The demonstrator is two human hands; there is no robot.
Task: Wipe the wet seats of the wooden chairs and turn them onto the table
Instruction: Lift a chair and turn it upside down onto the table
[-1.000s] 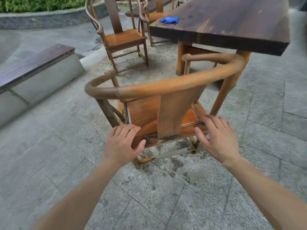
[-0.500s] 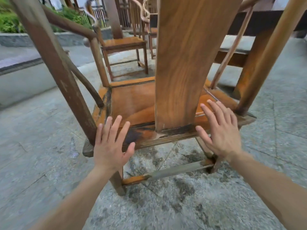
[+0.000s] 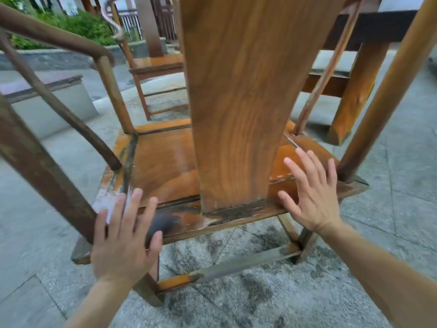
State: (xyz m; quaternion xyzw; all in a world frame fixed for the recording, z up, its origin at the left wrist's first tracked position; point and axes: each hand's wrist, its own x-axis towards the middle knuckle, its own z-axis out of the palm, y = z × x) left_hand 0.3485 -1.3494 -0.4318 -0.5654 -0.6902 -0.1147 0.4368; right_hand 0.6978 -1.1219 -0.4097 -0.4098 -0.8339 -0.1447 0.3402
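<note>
Altogether two wooden chairs are seen, one near (image 3: 165, 162), one far (image 3: 156, 65); left hand (image 3: 123, 240) and right hand (image 3: 312, 197) are spread open, nothing held.

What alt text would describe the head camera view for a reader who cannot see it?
Two open hands, left hand and right hand, reach toward the rear seat edge of a wooden chair on stone paving. A second chair and a table stand behind.

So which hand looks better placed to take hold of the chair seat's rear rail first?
Probably the left hand: its open fingers already overlap the seat rear corner. The right hand, also open, seems to hover beside the back splat; contact is unclear.
</note>
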